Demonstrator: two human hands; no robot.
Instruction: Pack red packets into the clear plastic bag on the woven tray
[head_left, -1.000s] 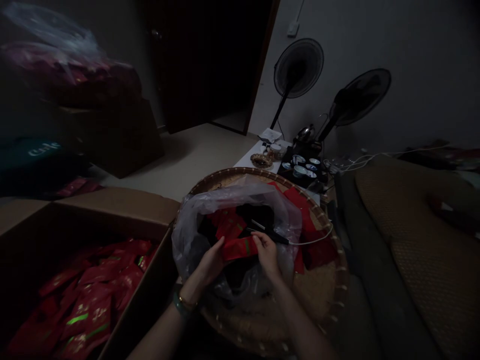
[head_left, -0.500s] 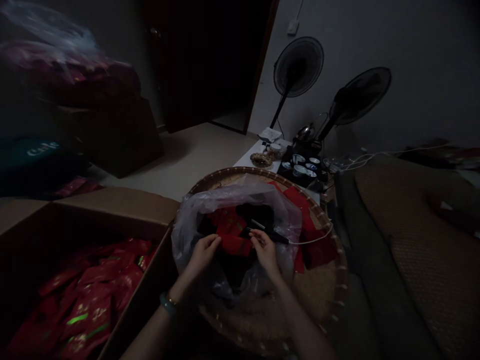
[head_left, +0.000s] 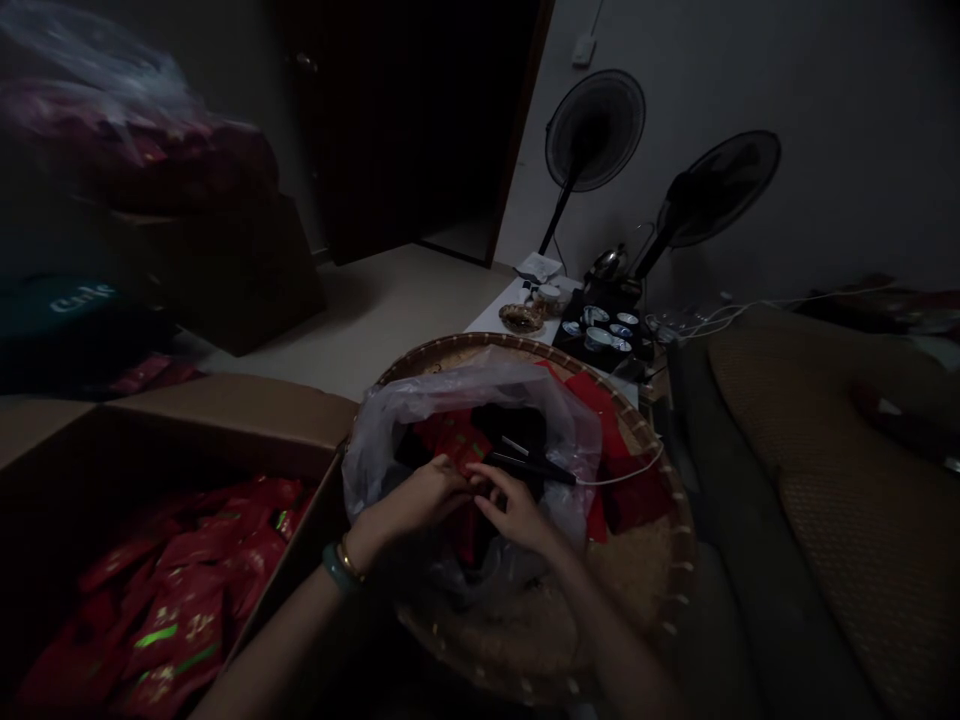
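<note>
My left hand [head_left: 424, 497] and my right hand [head_left: 511, 508] are close together over an open clear plastic bag [head_left: 379, 425]. Between them a red packet [head_left: 466, 538] hangs down, its top edge pinched in the fingers of both; the fingertips partly hide it. More red packets [head_left: 454, 435] lie in the bag, beside dark contents too dim to make out. Just past my right hand rests a black corded tool [head_left: 551, 470] with two thin arms, its white cord trailing right. The bag sits on a round woven bamboo tray [head_left: 622, 590].
Flat red packets [head_left: 604, 410] lie along the tray's right side. At left, an open cardboard box [head_left: 247, 405] holds many filled red packets [head_left: 180, 600]. Behind the tray stand a low table with teacups [head_left: 598, 338] and two fans [head_left: 596, 130]. A woven-covered seat [head_left: 840, 480] is at right.
The red packet went from lying crosswise between my hands to hanging upright below them. My left hand moved right and my hands came together at its top edge.
</note>
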